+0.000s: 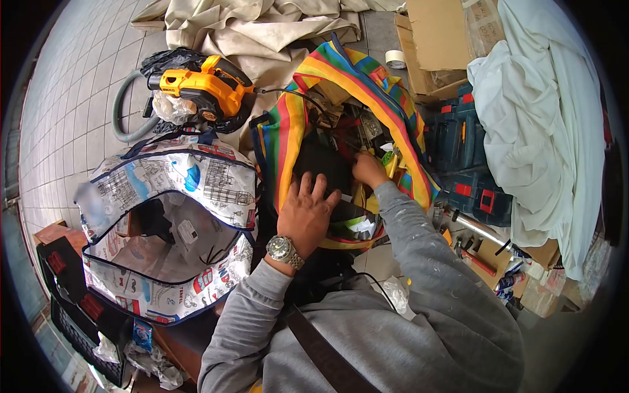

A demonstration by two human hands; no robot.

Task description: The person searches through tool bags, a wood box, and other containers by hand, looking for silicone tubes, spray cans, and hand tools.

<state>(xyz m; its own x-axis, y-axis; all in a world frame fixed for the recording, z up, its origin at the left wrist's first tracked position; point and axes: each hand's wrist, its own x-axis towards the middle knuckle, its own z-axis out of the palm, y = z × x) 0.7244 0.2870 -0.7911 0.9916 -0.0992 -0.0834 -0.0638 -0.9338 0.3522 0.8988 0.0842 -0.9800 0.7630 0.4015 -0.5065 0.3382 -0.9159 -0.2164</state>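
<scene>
A striped rainbow bag [298,141] stands wide open before me, filled with mixed tools and small items. My left hand [308,213], a metal watch on its wrist, lies palm down with fingers apart against the bag's near left edge and a black item [321,160] inside it. Deep in the bag, my right hand [370,170] has its fingers curled among the contents; the fingertips are hidden, so what they grip cannot be made out. Yellow items [392,164] lie just right of that hand.
To the left, a white printed bag [223,173] gapes open. Beyond it sits a yellow-and-black power tool [203,85] with a grey hose [121,108]. Dark teal tool cases [452,141], a white cloth [531,131], a tape roll [395,59] and cardboard [442,33] are on the right.
</scene>
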